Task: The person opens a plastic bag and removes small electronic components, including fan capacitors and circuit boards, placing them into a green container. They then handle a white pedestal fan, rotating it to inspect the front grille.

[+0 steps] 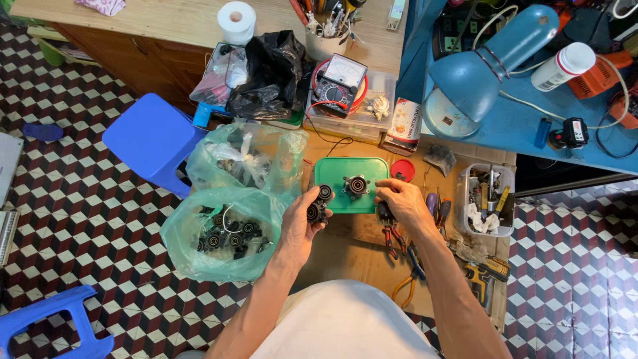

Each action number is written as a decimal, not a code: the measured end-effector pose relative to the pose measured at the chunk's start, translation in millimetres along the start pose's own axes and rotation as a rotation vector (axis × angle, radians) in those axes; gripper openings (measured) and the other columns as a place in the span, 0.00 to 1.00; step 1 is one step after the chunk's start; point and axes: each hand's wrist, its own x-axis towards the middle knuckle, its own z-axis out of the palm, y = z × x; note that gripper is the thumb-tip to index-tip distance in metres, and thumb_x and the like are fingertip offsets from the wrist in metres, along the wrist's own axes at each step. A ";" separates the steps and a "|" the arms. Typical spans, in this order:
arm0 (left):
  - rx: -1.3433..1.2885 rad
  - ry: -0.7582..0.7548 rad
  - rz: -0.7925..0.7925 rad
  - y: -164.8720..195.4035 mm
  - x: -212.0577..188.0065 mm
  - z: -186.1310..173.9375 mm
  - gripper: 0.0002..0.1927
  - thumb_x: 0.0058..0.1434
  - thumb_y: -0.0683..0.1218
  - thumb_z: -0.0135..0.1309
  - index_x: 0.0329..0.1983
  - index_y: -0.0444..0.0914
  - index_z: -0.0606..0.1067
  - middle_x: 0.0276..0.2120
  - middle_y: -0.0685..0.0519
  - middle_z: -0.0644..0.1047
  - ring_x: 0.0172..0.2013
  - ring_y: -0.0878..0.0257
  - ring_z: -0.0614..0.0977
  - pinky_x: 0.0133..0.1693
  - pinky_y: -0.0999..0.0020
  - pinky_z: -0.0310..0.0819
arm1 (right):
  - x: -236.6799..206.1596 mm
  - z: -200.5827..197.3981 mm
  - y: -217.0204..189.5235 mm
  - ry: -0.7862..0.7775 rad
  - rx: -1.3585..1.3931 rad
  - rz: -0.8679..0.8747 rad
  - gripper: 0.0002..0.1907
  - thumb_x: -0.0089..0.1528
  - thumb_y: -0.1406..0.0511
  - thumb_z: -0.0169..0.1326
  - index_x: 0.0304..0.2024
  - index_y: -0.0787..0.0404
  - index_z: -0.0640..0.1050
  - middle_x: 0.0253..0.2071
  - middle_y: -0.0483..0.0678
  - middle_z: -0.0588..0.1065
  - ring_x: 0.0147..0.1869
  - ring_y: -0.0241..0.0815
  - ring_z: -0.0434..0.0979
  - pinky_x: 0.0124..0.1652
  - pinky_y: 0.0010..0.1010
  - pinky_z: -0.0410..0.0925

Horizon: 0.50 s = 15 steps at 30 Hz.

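The left hand (302, 223) grips two round black parts (318, 205) at the near left corner of the green tray (335, 174). A third black part (357, 185) rests on the tray. The right hand (401, 203) lies curled at the tray's right edge; its contents cannot be determined. Left of the hands, an open green bag (199, 256) holds similar parts. Red-handled pliers (393, 239) lie on the worktop (345, 256).

Bright, even daylight across a sharp wide-angle view.
Shadows stay soft; straight lines bow near the frame's edges.
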 end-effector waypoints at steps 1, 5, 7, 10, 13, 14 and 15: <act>0.013 0.016 0.005 -5.5 1.3 5.5 0.19 0.62 0.54 0.58 0.49 0.37 0.78 0.41 0.53 0.83 0.30 0.69 0.81 0.25 0.78 0.72 | -2.6 -10.9 5.4 -0.009 0.251 0.010 0.13 0.64 0.63 0.57 0.48 0.63 0.81 0.34 0.48 0.80 0.35 0.35 0.77 0.34 0.27 0.71; -0.041 0.067 -0.005 -23.7 4.8 28.4 0.16 0.63 0.53 0.57 0.48 0.39 0.78 0.40 0.52 0.83 0.30 0.68 0.81 0.25 0.77 0.72 | -1.7 -66.0 32.5 -0.063 1.019 0.112 0.19 0.67 0.58 0.56 0.51 0.67 0.78 0.40 0.53 0.79 0.38 0.41 0.79 0.34 0.28 0.73; -0.054 0.081 -0.006 -32.5 4.0 40.3 0.15 0.64 0.53 0.57 0.48 0.39 0.77 0.40 0.52 0.83 0.30 0.68 0.81 0.26 0.77 0.72 | 0.6 -84.9 49.7 -0.087 1.210 0.172 0.21 0.68 0.57 0.54 0.53 0.68 0.76 0.44 0.56 0.79 0.41 0.45 0.80 0.36 0.29 0.74; -0.062 0.087 -0.002 -42.9 0.5 56.5 0.15 0.64 0.53 0.57 0.48 0.39 0.78 0.40 0.52 0.83 0.30 0.68 0.80 0.26 0.76 0.72 | 4.3 -103.1 69.6 -0.105 1.345 0.179 0.22 0.69 0.58 0.51 0.56 0.70 0.74 0.51 0.60 0.78 0.48 0.50 0.81 0.43 0.33 0.76; -0.069 0.098 -0.004 -47.4 -3.4 69.6 0.15 0.63 0.53 0.57 0.47 0.39 0.78 0.40 0.53 0.83 0.30 0.68 0.80 0.26 0.76 0.71 | 5.9 -113.8 81.4 -0.121 1.430 0.163 0.23 0.69 0.57 0.48 0.56 0.71 0.74 0.54 0.63 0.77 0.54 0.56 0.78 0.51 0.40 0.74; -0.060 0.101 0.001 -48.1 -4.1 72.4 0.15 0.64 0.53 0.57 0.47 0.39 0.78 0.41 0.53 0.83 0.30 0.68 0.80 0.26 0.76 0.72 | 8.1 -116.4 83.8 -0.099 1.452 0.180 0.23 0.69 0.57 0.46 0.55 0.71 0.73 0.55 0.63 0.76 0.57 0.57 0.77 0.55 0.43 0.74; -0.054 0.106 0.006 -48.9 -6.5 74.4 0.15 0.64 0.53 0.57 0.47 0.38 0.79 0.41 0.53 0.83 0.31 0.68 0.80 0.26 0.76 0.72 | 8.6 -119.6 86.4 -0.079 1.472 0.198 0.23 0.69 0.57 0.45 0.55 0.71 0.72 0.56 0.63 0.75 0.60 0.59 0.76 0.58 0.46 0.73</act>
